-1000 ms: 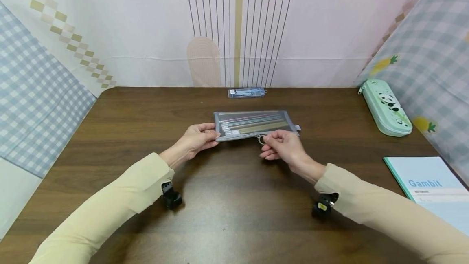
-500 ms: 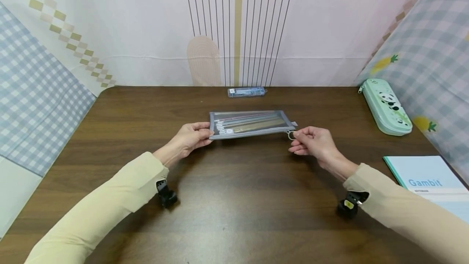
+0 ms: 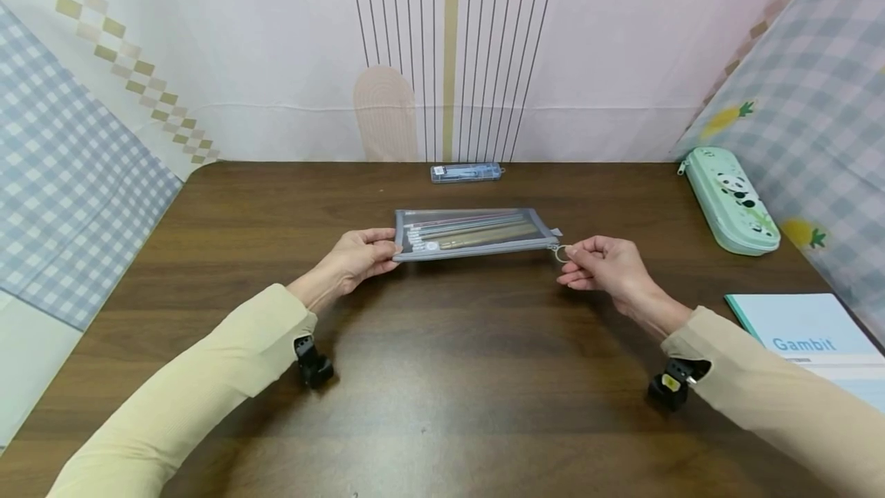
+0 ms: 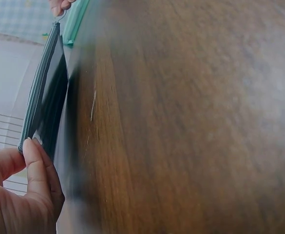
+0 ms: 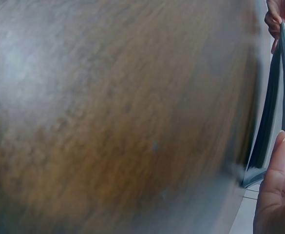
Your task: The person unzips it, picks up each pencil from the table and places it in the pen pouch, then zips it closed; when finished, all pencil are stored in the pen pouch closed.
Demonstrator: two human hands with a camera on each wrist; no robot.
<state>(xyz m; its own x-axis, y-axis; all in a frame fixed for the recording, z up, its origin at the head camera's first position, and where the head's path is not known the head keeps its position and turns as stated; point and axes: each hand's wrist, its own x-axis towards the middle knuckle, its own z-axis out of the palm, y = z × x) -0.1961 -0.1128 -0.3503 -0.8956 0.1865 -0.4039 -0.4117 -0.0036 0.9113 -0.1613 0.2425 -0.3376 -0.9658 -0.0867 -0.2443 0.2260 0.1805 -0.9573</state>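
Note:
A see-through zip pencil pouch with grey edging spans the space between my two hands. Several pencils or pens show through its clear face. My left hand pinches the pouch's left front corner, thumb on one side and fingers on the other, as the left wrist view also shows. At the right end of the zip, my right hand pinches the ring pull. The zip edge runs as one continuous line toward the ring. In the right wrist view the pouch stands edge-on beside the thumb.
A small blue clear case lies at the table's back edge. On the right are a mint panda pencil case and a pale blue notebook. Patterned cloth hangs behind the brown table.
My right hand has drawn the ring pull rightward along the zip, from mid-edge to the pouch's right end. The pouch and left hand have shifted slightly left.

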